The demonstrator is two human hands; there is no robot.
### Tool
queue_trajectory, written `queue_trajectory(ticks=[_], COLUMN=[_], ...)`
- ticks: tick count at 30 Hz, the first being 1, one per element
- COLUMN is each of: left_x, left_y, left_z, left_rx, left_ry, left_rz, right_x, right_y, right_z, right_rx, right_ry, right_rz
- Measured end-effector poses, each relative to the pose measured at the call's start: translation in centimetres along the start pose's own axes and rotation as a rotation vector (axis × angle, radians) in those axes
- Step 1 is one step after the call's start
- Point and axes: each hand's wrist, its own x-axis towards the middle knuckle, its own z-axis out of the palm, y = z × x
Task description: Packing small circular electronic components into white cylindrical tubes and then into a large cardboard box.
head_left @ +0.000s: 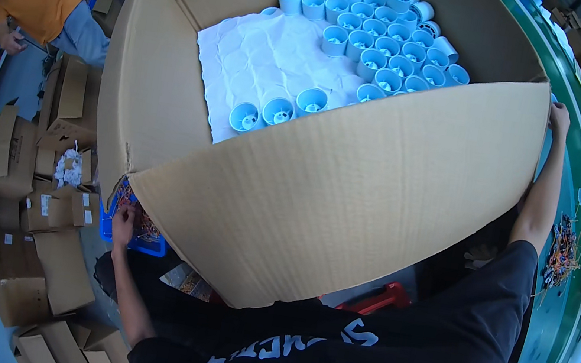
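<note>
Head; carton (335,181) beside left grip (123,223), hold unclear; right grip (559,120) clasps its edge

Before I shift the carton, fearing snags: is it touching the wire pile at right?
Apart: the head view shows the right forearm between carton and wire pile.

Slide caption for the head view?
Open cardboard box holding pale-blue cups and a white sheet, right hand at its right corner, left hand by a blue basket.

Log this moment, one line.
large brown cardboard box: open, holding blue cylindrical cups, wrinkled white sheet | left hand: near its front left corner | right hand: at its right edge
</note>
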Motion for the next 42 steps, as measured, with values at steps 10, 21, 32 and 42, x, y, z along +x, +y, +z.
queue_trajectory(ticks=[10,21,32,42], left_x=[-0.8,-4.1,-3.2,1.9], left_y=[2.6,-1.5,-0.9,-1.1], left_z=[0.5,1.2,3.7,1.3], left_rx=[0.120,0.158,0.155,0.202], left_ry=[-0.049,0.002,-0.040,-0.567], left_rz=[0.050,0.007,0.028,0.154], right_x=[-6.7,-7.3,-10.1,-21.5], right_y=[-13.2,-37.2,-44.8,-40.5], right_z=[10.1,16.2,11.5,-3.9], right_rx=[0.342,0.612,0.386,0.222], right_ry=[0.306,-0.063,-0.352,-0.353], right_rz=[-0.467,-0.904,-1.181,-1.072])
